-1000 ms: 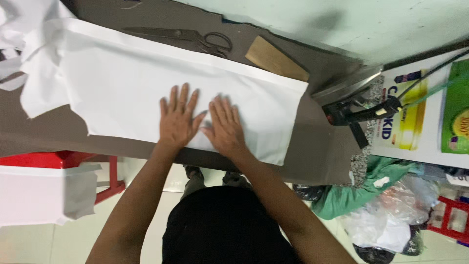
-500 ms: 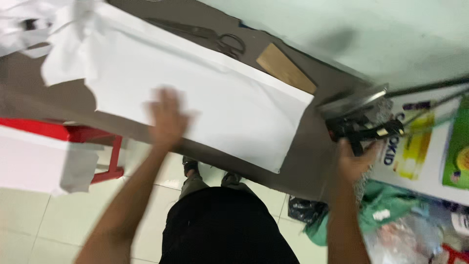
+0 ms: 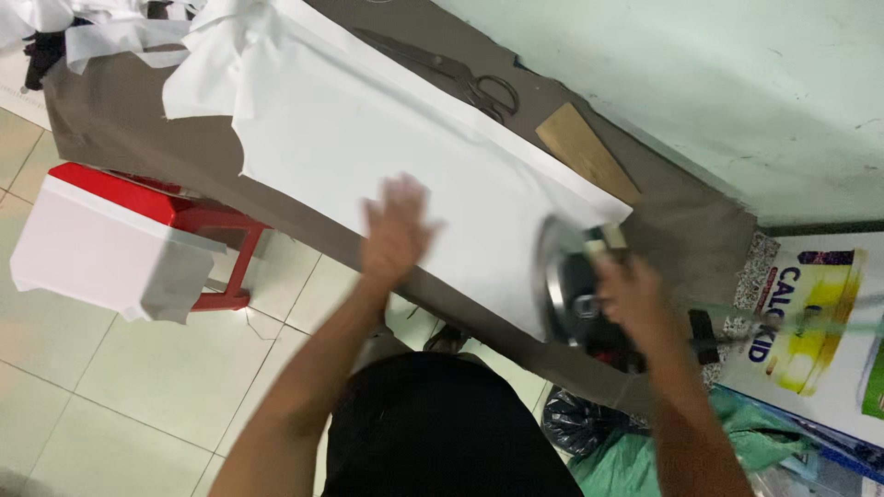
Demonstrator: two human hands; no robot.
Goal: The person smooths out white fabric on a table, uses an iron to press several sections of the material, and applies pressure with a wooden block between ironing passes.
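Note:
A long white fabric piece (image 3: 387,138) lies flat across a grey-brown covered table (image 3: 129,120). My left hand (image 3: 398,230) rests flat on the fabric near its front edge, fingers spread and blurred. My right hand (image 3: 628,293) grips the handle of a clothes iron (image 3: 564,285), whose metal soleplate is tilted up at the fabric's right end. A green cord (image 3: 792,317) trails off to the right.
Scissors (image 3: 470,83) and a brown cardboard piece (image 3: 587,152) lie at the table's far edge by the pale green wall. Crumpled white cloth (image 3: 110,28) is piled at the left end. A red stool (image 3: 138,212) carrying white cloth stands below; bags and a printed box sit at right.
My right hand left the fabric, reached right, took hold of the iron and brought it to the fabric's right end. My left hand stayed on the fabric.

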